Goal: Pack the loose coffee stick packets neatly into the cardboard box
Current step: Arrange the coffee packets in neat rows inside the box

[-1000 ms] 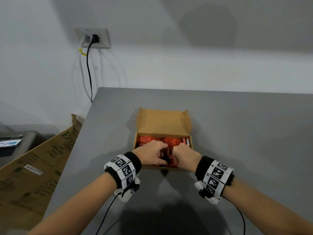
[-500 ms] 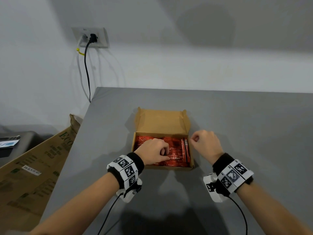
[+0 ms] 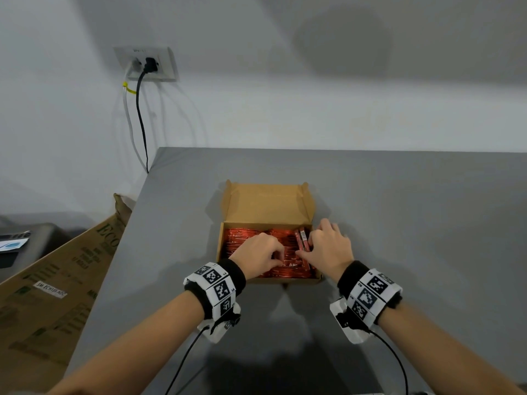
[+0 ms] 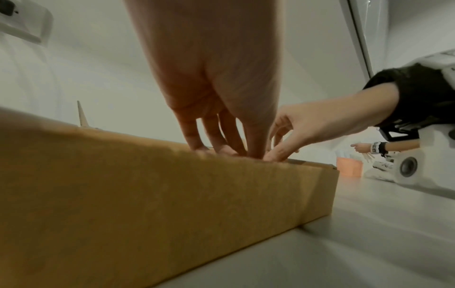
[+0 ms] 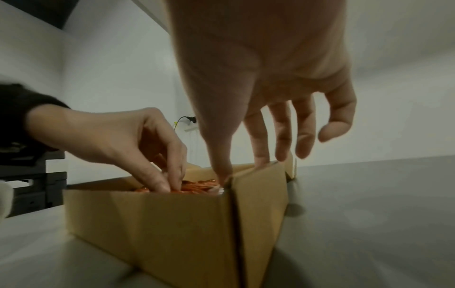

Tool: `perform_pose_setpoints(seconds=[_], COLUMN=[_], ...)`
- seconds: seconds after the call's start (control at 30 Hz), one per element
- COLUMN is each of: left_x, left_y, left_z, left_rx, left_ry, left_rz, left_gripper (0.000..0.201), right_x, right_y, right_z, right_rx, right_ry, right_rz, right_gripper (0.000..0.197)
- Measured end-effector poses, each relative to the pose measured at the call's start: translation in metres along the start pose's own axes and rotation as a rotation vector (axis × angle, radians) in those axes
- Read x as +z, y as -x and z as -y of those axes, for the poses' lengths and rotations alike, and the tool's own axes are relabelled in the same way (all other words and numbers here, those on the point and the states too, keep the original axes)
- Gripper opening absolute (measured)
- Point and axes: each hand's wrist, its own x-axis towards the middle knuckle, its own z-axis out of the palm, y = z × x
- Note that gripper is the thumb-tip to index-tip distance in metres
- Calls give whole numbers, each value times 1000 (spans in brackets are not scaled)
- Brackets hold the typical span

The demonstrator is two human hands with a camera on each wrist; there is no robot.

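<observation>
Under both hands (image 3: 258, 253) (image 3: 328, 246) (fingertips down): packets (image 3: 288, 270).

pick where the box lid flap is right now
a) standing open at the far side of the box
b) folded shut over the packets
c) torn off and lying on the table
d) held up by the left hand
a: in the head view the lid flap stands open at the far side of the cardboard box, away from the person, while both hands, left hand and right hand, are down among the orange coffee stick packets.
</observation>
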Motion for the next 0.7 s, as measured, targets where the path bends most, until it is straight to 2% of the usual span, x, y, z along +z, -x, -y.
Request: perform_pose_setpoints(seconds=[0.07, 0.17, 0.27, 0.37, 0.47, 0.6, 0.7], left_x=[2, 3, 3, 5, 2, 0, 0], left_y=[-1, 0, 2, 3, 1, -1, 1], left_z=[0, 0, 4, 5, 6, 5, 5], left_rx=[1, 36, 96, 158, 126, 131, 152], left_ry=[-31, -49, 19, -5, -19, -53, -47], left_rz=[-1, -6, -135, -40, 41, 80, 82], left_gripper=[11, 13, 19, 21, 17, 15, 15], right_x=[0, -1, -4, -11, -9, 3, 4], right_y=[-3, -4, -8, -12, -6, 4, 7], right_z=[-1, -7, -19, -27, -23, -18, -19], right_rx=[16, 26, 49, 43, -117, -285, -313], right_ry=[-70, -282, -442, -510, -684, -481, -503], right_rz=[3, -52, -140, -242, -119, 86, 96], right_gripper=[37, 19, 20, 24, 26, 21, 16])
